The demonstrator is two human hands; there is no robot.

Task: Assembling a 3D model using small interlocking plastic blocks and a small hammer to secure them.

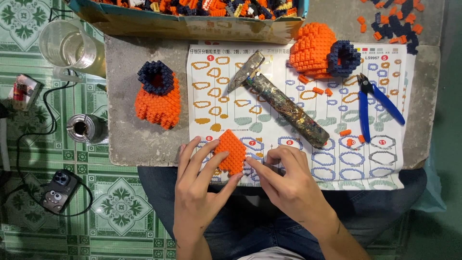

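On the grey stone slab [130, 144] lies the printed paper instruction sheet [298, 115], bearing the paint-spattered metal hammer [281, 103] at its middle, the blue-handled pliers [378, 103] to the right, and the flat orange brick panel [230, 151] at its near-left edge.
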